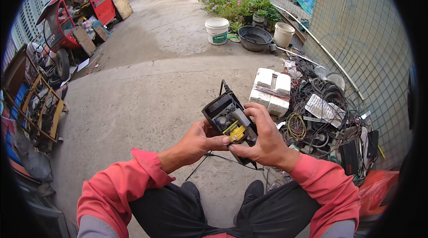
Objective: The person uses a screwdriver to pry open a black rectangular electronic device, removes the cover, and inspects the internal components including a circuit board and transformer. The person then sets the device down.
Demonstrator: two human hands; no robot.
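Hands meet in front of the person's knees, both closed on one thing. The left hand (200, 139) comes in from the lower left, its red sleeve (120, 184) pushed up to the wrist, palm turned inward; its fingers curl under the near left side of an opened power adapter (229, 120) and the thumb lies flat across toward the middle, its tip just beside a yellow-wound coil (237, 133). The right hand (265, 142) comes in from the lower right in a matching red sleeve; its fingers wrap over the adapter's right edge from above, the index finger bent across the top, and the thumb presses in from below so that it almost meets the left thumb. Both hands grip the adapter firmly, none of the fingers spread.

The adapter is a black rectangular casing held tilted, its far end raised and pointing away to the upper left, its open face turned up toward the camera. Inside show a circuit board, dark round parts, a grey block and the yellow coil at the near end. A black cable (209, 160) trails from under the hands down to the concrete ground (147, 100).

To the right of the hands lies a heap of tangled wires and scrap electronics (325, 117), with white foam blocks (269, 91) behind it, against a tiled wall (365, 37).
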